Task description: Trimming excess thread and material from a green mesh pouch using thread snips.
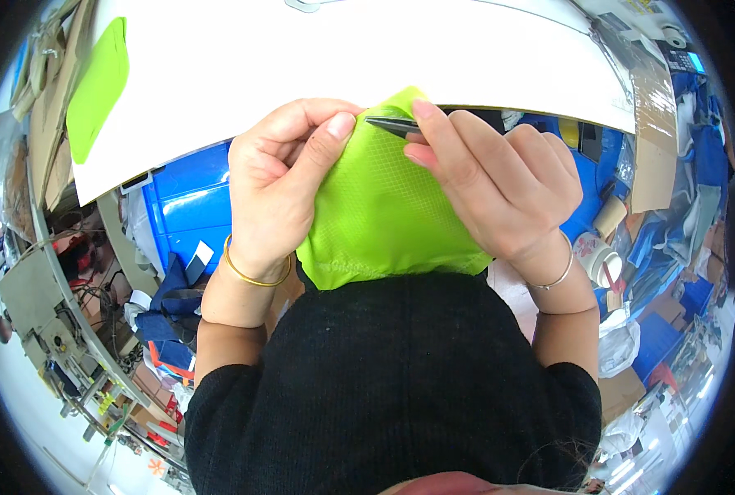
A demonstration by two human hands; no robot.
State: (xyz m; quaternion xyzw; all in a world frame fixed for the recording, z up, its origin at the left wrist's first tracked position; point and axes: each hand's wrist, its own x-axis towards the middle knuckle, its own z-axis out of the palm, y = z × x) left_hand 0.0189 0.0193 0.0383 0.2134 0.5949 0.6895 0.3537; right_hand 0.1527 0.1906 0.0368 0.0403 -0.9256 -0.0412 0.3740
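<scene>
A lime-green fabric piece [384,210] with a fine grid texture hangs in front of my body, its lower edge against my black top. My left hand [281,173] pinches its upper left edge between thumb and index finger. In my right hand [507,173] is a dark, pointed metal tool [394,124], its tip lying against the fabric's upper edge close to my left thumb. Most of the tool is hidden behind my right fingers, so its exact kind cannot be made out. A folded corner of the fabric stands up beside my right index fingertip.
Beyond my hands stretches a white tabletop [351,54], with another lime-green piece [98,95] at its left end. Below its near edge sits a blue plastic bin [190,198]. Cardboard [654,140], a cone-shaped spool [609,216] and a white tub [594,256] are at right.
</scene>
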